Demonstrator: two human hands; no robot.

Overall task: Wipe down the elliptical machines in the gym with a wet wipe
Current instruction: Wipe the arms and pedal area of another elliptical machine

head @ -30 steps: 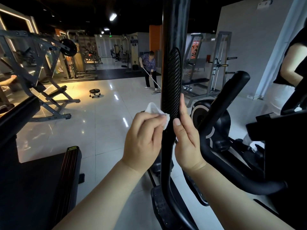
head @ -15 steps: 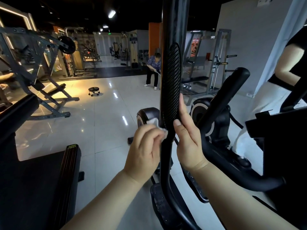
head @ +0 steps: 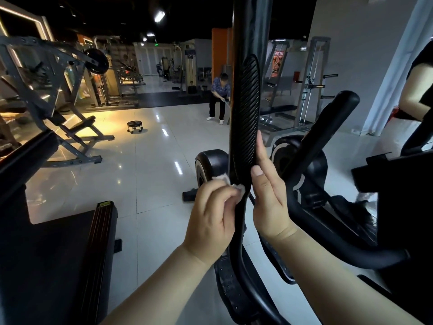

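Glossy white floor tiles (head: 145, 184) stretch behind the elliptical's upright handle (head: 244, 113). Your left hand (head: 212, 221) pinches the wet wipe (head: 236, 185) against the handle's left edge, below the ribbed pad; your right hand (head: 269, 198) lies flat, fingers spread, bracing the other side. You're mid-wipe: next, keep rubbing downward. Since a second ago the wipe has slid lower.

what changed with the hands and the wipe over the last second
The left hand slid the wet wipe down the upright handlebar, from beside the ribbed grip's middle to its lower end. The right hand stayed flat against the bar's other side, steadying it. Nothing was let go.
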